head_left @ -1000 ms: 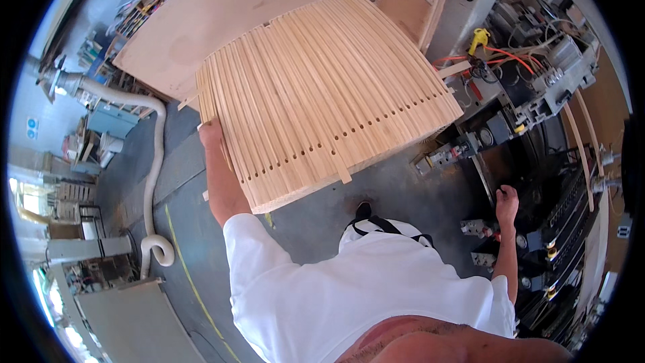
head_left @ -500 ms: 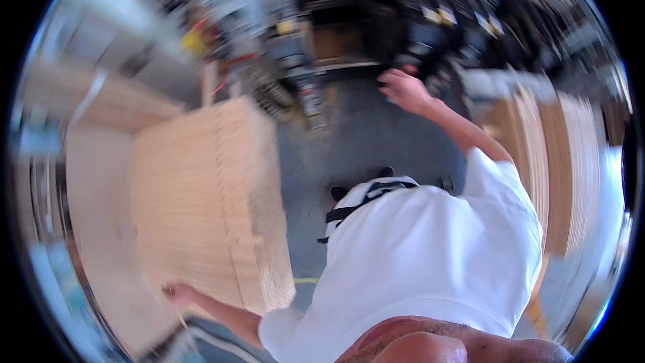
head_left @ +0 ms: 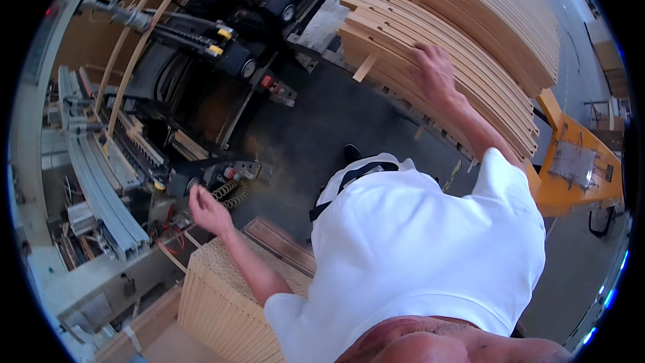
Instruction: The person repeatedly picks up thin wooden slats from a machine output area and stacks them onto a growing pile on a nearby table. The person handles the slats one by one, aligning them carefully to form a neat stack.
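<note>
My right hand (head_left: 435, 72) is over the near stack of pale wooden boards (head_left: 463, 70), its fingers bent loosely toward the top boards. Whether the fingertips touch the wood, I cannot tell. The boards lie side by side, with small dark holes or notches along some of them. My left hand (head_left: 209, 212) is out to the left with its fingers loosely bent and apart, holding nothing. It is nearest to the black machine's end and a coiled hose (head_left: 233, 192), above a second stack of pale wooden pieces (head_left: 228, 302).
A black machine with rails and yellow rollers (head_left: 225, 33) fills the upper left. Grey metal rails (head_left: 107, 188) curve along the left. A yellow-orange pallet truck (head_left: 581, 161) stands at the right, beyond the board stack. Dark floor (head_left: 302, 141) runs between the machine and the boards.
The view has swung to the right. My right hand has gone from above the floor to the board stack. My left hand has moved away from the left stack toward the machine.
</note>
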Tool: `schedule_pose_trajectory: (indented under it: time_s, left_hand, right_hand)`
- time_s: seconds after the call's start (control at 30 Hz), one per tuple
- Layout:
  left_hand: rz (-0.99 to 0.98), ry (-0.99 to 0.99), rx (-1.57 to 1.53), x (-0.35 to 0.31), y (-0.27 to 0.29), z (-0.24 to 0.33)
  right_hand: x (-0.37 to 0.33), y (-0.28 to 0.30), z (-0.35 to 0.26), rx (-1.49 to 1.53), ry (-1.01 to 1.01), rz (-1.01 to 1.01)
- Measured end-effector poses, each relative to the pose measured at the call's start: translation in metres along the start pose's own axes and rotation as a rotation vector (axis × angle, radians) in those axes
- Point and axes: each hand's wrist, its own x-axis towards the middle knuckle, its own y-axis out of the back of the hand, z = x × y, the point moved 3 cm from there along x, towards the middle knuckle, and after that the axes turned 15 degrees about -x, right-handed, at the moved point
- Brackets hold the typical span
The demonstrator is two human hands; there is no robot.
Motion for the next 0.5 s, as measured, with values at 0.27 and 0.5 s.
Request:
schedule_pose_trajectory:
  time_s: [0.27, 0.5]
  left_hand:
    - [-0.261, 0.035, 0.065, 0.1, -0.149, -0.03]
    - [-0.191, 0.016, 0.142, 0.229, -0.175, -0.1]
  right_hand:
    - [-0.075, 0.016, 0.059, -0.159, -0.259, -0.003]
    - [-0.07, 0.013, 0.044, -0.231, -0.215, -0.002]
